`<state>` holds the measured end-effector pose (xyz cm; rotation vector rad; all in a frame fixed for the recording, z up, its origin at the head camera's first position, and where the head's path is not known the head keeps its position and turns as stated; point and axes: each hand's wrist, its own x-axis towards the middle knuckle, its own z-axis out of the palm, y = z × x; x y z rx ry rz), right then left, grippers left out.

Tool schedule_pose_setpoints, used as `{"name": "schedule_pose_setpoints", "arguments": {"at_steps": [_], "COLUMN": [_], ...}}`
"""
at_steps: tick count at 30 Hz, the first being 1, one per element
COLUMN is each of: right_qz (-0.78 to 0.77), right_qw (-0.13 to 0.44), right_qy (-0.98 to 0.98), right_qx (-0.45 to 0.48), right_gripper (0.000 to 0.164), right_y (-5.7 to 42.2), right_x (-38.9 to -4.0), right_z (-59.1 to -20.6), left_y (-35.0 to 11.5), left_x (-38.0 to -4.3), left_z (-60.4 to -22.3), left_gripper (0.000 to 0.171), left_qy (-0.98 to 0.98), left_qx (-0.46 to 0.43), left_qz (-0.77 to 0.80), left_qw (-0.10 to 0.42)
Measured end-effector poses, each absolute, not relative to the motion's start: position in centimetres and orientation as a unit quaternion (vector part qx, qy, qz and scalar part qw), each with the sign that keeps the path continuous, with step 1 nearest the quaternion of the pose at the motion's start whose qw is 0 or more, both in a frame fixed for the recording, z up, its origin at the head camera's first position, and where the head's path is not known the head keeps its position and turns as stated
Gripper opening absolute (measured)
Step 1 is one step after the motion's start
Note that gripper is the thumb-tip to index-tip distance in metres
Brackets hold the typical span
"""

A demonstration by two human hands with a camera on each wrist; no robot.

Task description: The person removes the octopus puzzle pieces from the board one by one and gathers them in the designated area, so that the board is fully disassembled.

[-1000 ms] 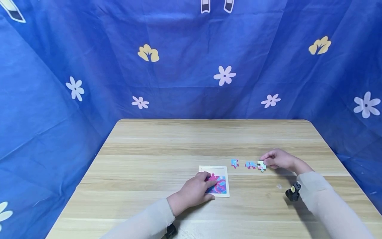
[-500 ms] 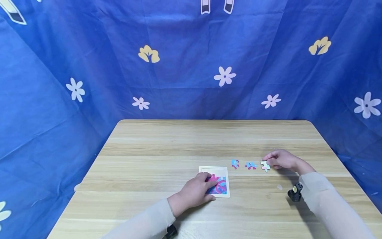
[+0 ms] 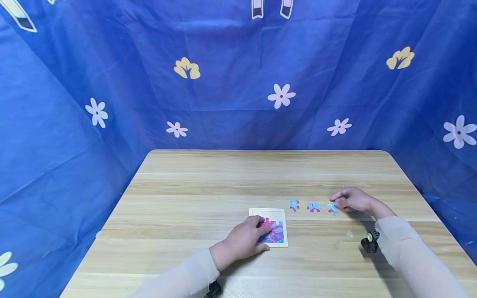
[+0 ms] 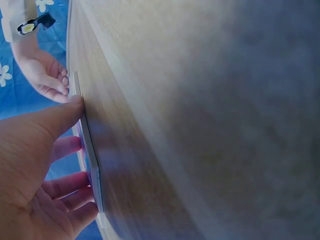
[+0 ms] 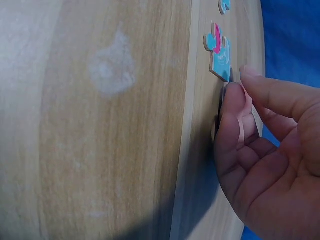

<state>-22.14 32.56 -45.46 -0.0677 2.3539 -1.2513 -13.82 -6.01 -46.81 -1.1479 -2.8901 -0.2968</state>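
In the head view my left hand [image 3: 244,236] rests on a pale square puzzle board [image 3: 285,229], fingers over the assembled pink and blue picture [image 3: 275,234] in its lower part. In the left wrist view the thumb [image 4: 75,102] touches the board's edge. My right hand [image 3: 354,200] is beside a blue and pink jigsaw piece [image 3: 332,208], the rightmost of three on the table. Seen from the right wrist, that piece [image 5: 220,62] lies just beyond the fingertips, with thumb and index slightly apart. A middle piece [image 3: 314,207] and a left piece [image 3: 294,205] complete the row.
The wooden table [image 3: 205,178] has rounded far corners, with a blue patterned cloth [image 3: 223,103] hanging behind and at both sides. A small clear or whitish scrap [image 3: 350,234] lies below the right hand. A black wrist device [image 3: 370,241] is on the right forearm.
The right hand has moved a little to the right with the jigsaw piece. The piece looked pale before; now it lies showing blue and pink. The left hand has stayed on the board.
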Motion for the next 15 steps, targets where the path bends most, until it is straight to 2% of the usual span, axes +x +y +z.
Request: {"name": "schedule_pose_setpoints", "arguments": {"at_steps": [7,15], "right_qz": [-0.465,-0.488], "right_qw": [0.232,0.190], "right_qy": [0.854,0.851], "right_qx": [-0.024,-0.046], "right_gripper": [0.036,0.040], "right_y": [32.5,30.9], "right_x": [-22.1,-21.9], "right_z": [-45.4,-45.4], "left_y": [-6.0,-6.0], "left_x": [-13.8,-13.9], "left_z": [-46.7,-46.7], "left_gripper": [0.056,0.055], "left_qy": [-0.925,-0.923], "left_qx": [-0.368,-0.370], "left_qz": [-0.098,-0.100], "left_qw": [0.009,0.009]}}
